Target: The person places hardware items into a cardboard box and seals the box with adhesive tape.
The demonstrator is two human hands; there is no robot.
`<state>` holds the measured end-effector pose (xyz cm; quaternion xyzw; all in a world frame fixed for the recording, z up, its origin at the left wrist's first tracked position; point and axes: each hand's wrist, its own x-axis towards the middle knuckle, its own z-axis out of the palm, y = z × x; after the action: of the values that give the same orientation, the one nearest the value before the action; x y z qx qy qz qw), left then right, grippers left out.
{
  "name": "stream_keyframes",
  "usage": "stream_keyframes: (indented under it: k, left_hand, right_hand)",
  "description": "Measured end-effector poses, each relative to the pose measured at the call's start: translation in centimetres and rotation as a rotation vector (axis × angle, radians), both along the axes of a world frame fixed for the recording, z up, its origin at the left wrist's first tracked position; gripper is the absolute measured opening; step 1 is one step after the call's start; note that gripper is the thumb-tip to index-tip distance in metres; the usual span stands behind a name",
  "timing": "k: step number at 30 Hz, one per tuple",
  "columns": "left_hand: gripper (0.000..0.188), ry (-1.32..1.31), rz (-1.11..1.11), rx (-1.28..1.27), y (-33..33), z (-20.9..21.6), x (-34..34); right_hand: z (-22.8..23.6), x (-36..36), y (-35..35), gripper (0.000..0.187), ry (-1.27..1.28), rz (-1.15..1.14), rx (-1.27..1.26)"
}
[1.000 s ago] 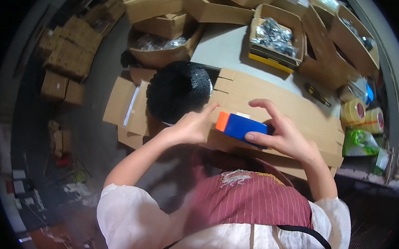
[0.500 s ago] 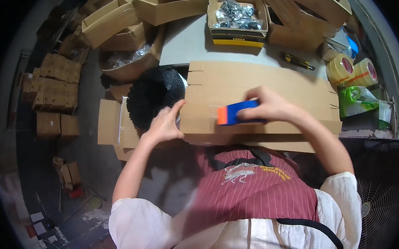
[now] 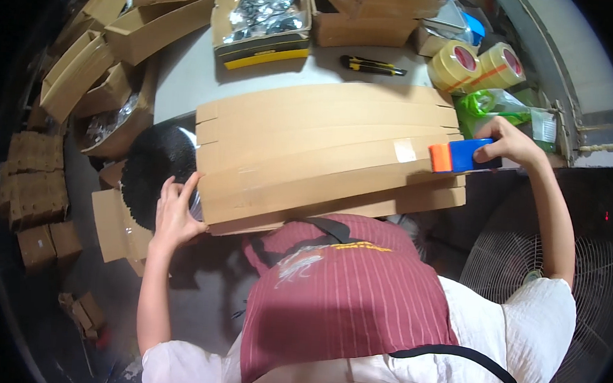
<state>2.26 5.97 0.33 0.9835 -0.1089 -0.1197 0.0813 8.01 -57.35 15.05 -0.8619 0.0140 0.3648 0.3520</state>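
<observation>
A stack of flat brown cardboard box blanks (image 3: 323, 143) lies across the table in front of me. A strip of clear tape runs along the top blank toward the right. My right hand (image 3: 509, 141) grips a blue and orange tape dispenser (image 3: 459, 157) at the right end of the stack. My left hand (image 3: 175, 211) presses flat against the stack's left edge, fingers spread. I wear a red striped apron.
Behind the stack sit an open box of bagged metal parts (image 3: 264, 17), a black and yellow utility knife (image 3: 372, 65), two tape rolls (image 3: 475, 65) and a green bag (image 3: 494, 105). Cardboard boxes (image 3: 83, 58) pile at the left. A fan grille (image 3: 596, 279) stands lower right.
My right hand has pulled the tape dispenser from the middle of the cardboard out to its right end. My left hand has stayed at the left edge.
</observation>
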Motion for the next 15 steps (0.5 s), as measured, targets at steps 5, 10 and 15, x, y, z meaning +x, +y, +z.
stream_keyframes:
  k: [5,10,15]
  left_hand:
    - [0.115,0.024,0.010,0.026,-0.2,-0.4,0.0]
    - [0.115,0.040,0.014,0.066,-1.1,0.8,-0.3]
    - [0.115,-0.184,-0.214,0.578,-8.1,-0.3,-2.7]
  right_hand:
    - [-3.0,0.9,0.5,0.031,0.028,0.039,-0.095]
    - [-4.6,1.4,2.0,0.038,-0.029,0.142,-0.139]
    - [-5.7,0.1,3.9,0.046,-0.333,0.390,-0.431]
